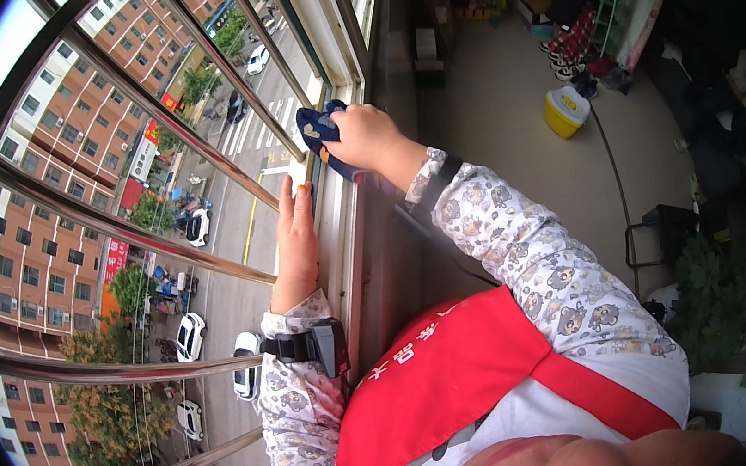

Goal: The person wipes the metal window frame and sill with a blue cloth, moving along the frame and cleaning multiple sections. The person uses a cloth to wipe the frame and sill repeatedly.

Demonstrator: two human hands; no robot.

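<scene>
A dark blue patterned cloth (pixel 321 131) is bunched in my right hand (pixel 368 137), pressed against the corner of the white window frame (pixel 345 236). Part of the cloth hangs down over the frame's inner side. My left hand (pixel 297 242) lies flat with its fingers stretched out, along the outer side of the window sill near the metal bars. Nothing shows in it, though its palm is hidden. A black strap with a small device (pixel 321 348) is around my left wrist, and another dark strap (pixel 440 183) circles my right sleeve.
Shiny metal guard bars (pixel 195 153) stand outside the window, high above a street (pixel 238 214) with parked cars. Indoors, a yellow bucket with a white lid (pixel 566 111) stands on the floor. Shoes (pixel 565 62), a green rack (pixel 608 15) and a leafy plant (pixel 717 302) are farther right.
</scene>
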